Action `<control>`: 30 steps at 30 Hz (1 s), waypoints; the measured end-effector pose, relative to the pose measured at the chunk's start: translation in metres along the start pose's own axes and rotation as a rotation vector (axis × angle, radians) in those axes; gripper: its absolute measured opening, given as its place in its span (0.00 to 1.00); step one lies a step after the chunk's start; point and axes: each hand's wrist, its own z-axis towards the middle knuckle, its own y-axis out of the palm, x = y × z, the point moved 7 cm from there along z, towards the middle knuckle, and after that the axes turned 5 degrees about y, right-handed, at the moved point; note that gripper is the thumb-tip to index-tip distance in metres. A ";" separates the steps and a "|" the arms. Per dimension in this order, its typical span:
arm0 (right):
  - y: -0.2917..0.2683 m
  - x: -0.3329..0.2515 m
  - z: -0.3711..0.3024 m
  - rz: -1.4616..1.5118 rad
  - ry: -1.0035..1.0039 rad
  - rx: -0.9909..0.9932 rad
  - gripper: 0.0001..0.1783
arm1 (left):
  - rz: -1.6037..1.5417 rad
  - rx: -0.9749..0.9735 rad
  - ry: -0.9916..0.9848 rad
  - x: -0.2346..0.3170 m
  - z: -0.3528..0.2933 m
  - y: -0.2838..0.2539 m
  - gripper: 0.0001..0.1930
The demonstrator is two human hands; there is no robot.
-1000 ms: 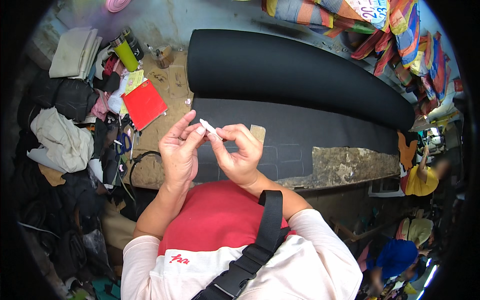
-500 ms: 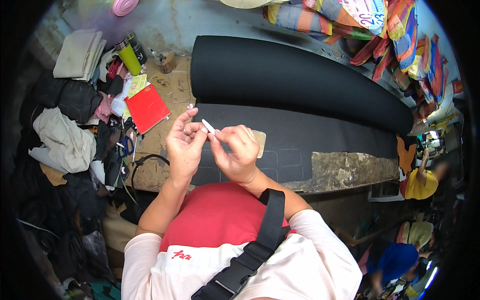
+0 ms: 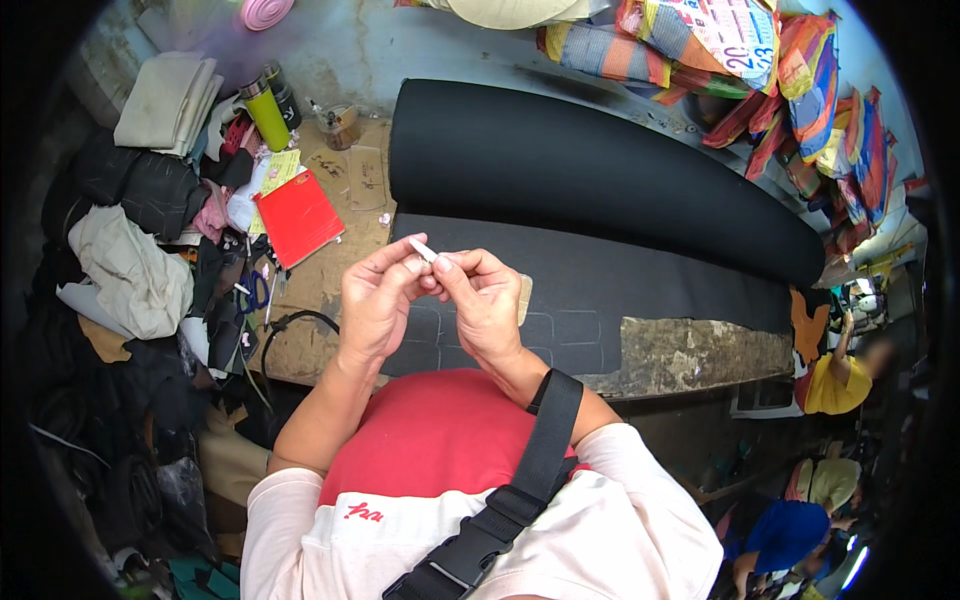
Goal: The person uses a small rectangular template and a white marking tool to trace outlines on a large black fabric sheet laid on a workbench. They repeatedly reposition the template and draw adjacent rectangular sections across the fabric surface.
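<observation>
Fabric (image 3: 660, 268), dark and flat, covered much of the tabletop (image 3: 705, 348) in my head view, and over its near left part I saw both hands drawn close together. The left hand (image 3: 374, 302) had its thumb and fingers closed about a slim white stick (image 3: 425, 250), with the index fingertip at the upper end; the right hand (image 3: 488, 305) pinched the lower end between thumb and forefinger. I made out the stick tilted, upper end leftward, raised in front of the fabric. Just beside the right hand, partly hidden by it, I had a pale flat piece (image 3: 525, 298), and around there thin rounded outlines (image 3: 576, 338) marked the dark surface. Behind lay a thick black roll (image 3: 590, 170). To the left I could see a red notebook (image 3: 300, 219) overlapping a yellow slip (image 3: 279, 170), a green bottle (image 3: 265, 118) near a clear cup (image 3: 340, 127), and blue-handled scissors (image 3: 257, 290). Farther left, a crumpled cream cloth (image 3: 130, 270) rested on a heap. At my far right, well apart from the hands, I saw a person in yellow (image 3: 838, 385).
</observation>
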 end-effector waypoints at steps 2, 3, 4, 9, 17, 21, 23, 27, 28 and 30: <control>0.002 -0.003 0.001 0.020 -0.011 -0.009 0.04 | -0.046 -0.011 -0.044 -0.001 0.002 0.000 0.10; 0.002 -0.003 0.001 0.036 -0.017 -0.009 0.04 | -0.035 -0.019 -0.041 0.000 0.003 -0.001 0.10; 0.003 -0.004 0.001 0.021 -0.032 -0.004 0.04 | -0.025 -0.027 -0.038 0.000 0.003 -0.001 0.10; 0.002 0.001 0.002 -0.006 -0.008 -0.023 0.06 | 0.018 -0.039 0.008 0.004 0.005 -0.002 0.10; 0.014 -0.041 0.002 -0.597 -0.357 -0.010 0.07 | 0.331 -0.061 0.216 0.027 0.009 -0.003 0.08; 0.036 -0.060 -0.002 -0.795 -0.566 -0.122 0.10 | 0.540 -0.098 0.342 0.037 0.004 0.005 0.07; 0.038 -0.063 -0.002 -0.881 -0.578 -0.095 0.05 | 0.613 -0.097 0.378 0.040 0.001 0.008 0.07; 0.045 -0.062 -0.010 -1.089 -0.726 -0.074 0.04 | 0.660 -0.076 0.429 0.042 -0.003 0.012 0.08; 0.046 -0.060 -0.010 -1.146 -0.732 -0.056 0.04 | 0.652 -0.072 0.436 0.042 -0.004 0.012 0.08; 0.045 -0.055 -0.009 -1.103 -0.682 -0.049 0.04 | 0.646 -0.059 0.460 0.041 -0.007 0.014 0.08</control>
